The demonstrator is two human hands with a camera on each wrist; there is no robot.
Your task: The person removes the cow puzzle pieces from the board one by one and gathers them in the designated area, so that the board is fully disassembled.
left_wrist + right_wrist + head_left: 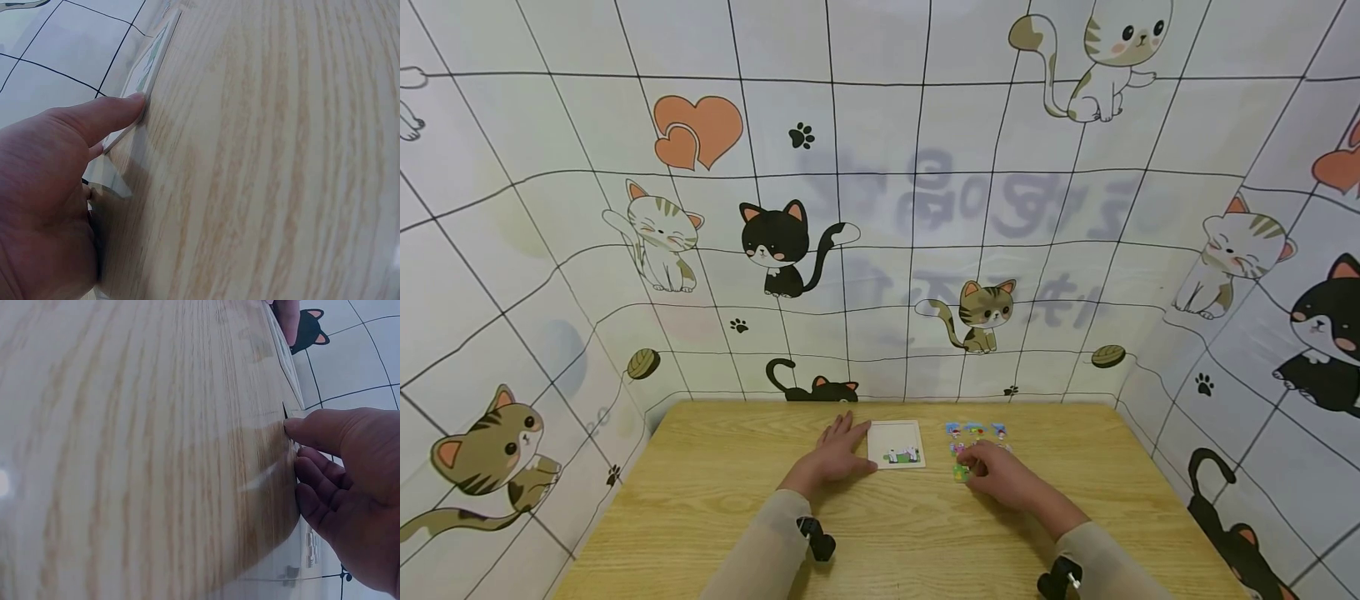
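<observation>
A white square puzzle board (895, 437) with a thin raised border lies on the table. Along its bottom edge is a strip of printed picture (901, 456) in green, white and purple. My left hand (835, 452) rests at the board's left side with spread fingers, its straight thumb (122, 114) touching the near edge. To the right of the board lie several small colourful puzzle pieces (975, 430) in rough rows. Over the nearer ones is my right hand (1000, 475), thumb and curled fingers pinching a thin puzzle piece (285, 411), seen edge-on in the right wrist view. Its picture is hidden.
The light wooden table (715, 500) ends at a cat-printed, grid-lined cloth (880, 333) at the back and both sides. Each sleeved wrist wears a small black camera, one on the left (817, 538) and one on the right (1060, 578).
</observation>
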